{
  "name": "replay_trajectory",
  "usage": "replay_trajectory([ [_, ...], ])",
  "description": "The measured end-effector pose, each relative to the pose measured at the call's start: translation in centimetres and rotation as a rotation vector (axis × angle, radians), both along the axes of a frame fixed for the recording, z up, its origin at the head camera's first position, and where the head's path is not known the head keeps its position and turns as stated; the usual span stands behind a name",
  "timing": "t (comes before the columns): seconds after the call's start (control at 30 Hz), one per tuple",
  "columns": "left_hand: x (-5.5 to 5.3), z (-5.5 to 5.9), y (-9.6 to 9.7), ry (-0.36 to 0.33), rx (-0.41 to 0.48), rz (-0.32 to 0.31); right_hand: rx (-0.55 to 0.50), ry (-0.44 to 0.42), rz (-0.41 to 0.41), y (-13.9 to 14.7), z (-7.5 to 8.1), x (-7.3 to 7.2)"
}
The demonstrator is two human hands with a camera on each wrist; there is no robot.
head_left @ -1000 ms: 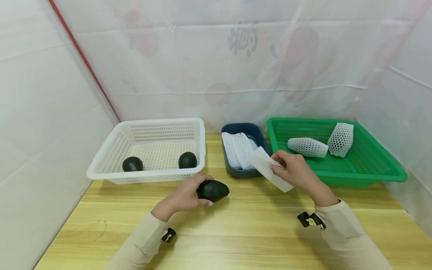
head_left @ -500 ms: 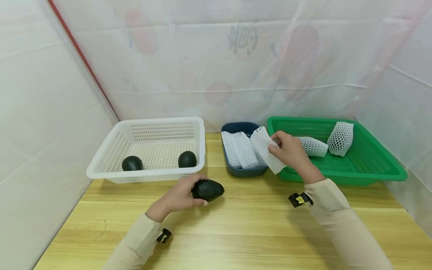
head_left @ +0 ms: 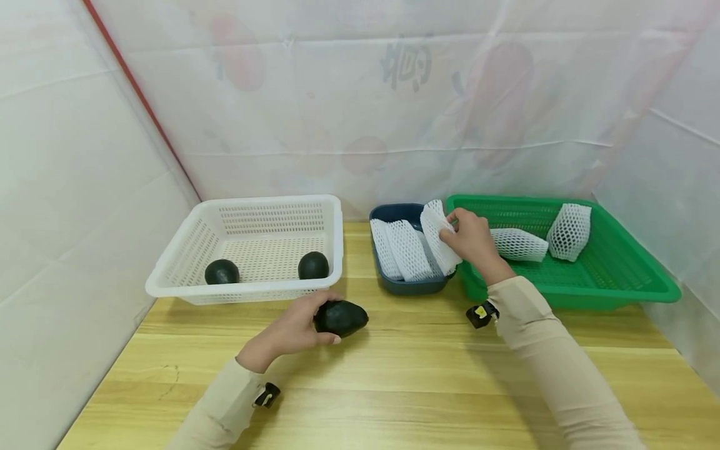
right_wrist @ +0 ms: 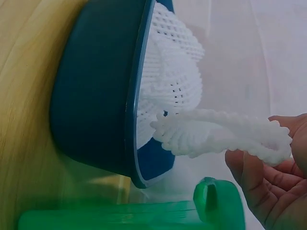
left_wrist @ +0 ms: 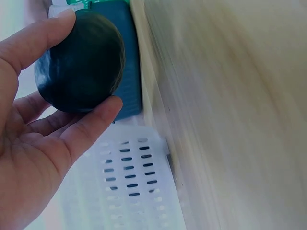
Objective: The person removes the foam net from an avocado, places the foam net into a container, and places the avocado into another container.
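Note:
My left hand (head_left: 292,328) grips a dark green avocado (head_left: 341,318) by its rounded end, close over the table in front of the white basket. In the left wrist view, thumb and fingers wrap the avocado (left_wrist: 81,62) from both sides. My right hand (head_left: 472,236) pinches a white foam net sleeve (head_left: 440,234) by its right edge, over the right side of the blue bin (head_left: 413,287). The right wrist view shows the open mouth of that foam net sleeve (right_wrist: 220,134) facing the camera. Several more foam net sleeves (head_left: 406,250) lie in the bin.
Two avocados (head_left: 222,272) sit in the white basket (head_left: 247,292) at left. The green basket (head_left: 607,294) at right holds two net-wrapped pieces (head_left: 568,231). A printed sheet (head_left: 360,112) hangs behind, and the wooden table (head_left: 394,387) extends in front.
My right hand has moved left and away from me with the foam net sleeve, from the bin's front corner to over its right side. My left hand has drawn slightly left with the avocado.

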State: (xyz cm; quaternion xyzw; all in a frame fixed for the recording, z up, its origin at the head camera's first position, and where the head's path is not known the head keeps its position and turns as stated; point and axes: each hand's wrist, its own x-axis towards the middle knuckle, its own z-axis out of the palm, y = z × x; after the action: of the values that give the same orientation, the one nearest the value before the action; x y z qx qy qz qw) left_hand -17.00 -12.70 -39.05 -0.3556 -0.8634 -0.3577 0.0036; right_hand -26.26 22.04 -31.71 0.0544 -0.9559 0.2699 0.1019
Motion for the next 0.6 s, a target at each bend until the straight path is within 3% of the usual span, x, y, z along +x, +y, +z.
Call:
replay_trajectory([
  [0.23,0.26,-0.20,-0.77,-0.012,-0.009,0.023,0.036,-0.101,-0.039,-0.28,0.14,-0.33],
  [0.6,0.32,-0.07,-1.02,0.006,-0.021,0.038,0.098,-0.082,-0.061,-0.24,0.54,0.05],
])
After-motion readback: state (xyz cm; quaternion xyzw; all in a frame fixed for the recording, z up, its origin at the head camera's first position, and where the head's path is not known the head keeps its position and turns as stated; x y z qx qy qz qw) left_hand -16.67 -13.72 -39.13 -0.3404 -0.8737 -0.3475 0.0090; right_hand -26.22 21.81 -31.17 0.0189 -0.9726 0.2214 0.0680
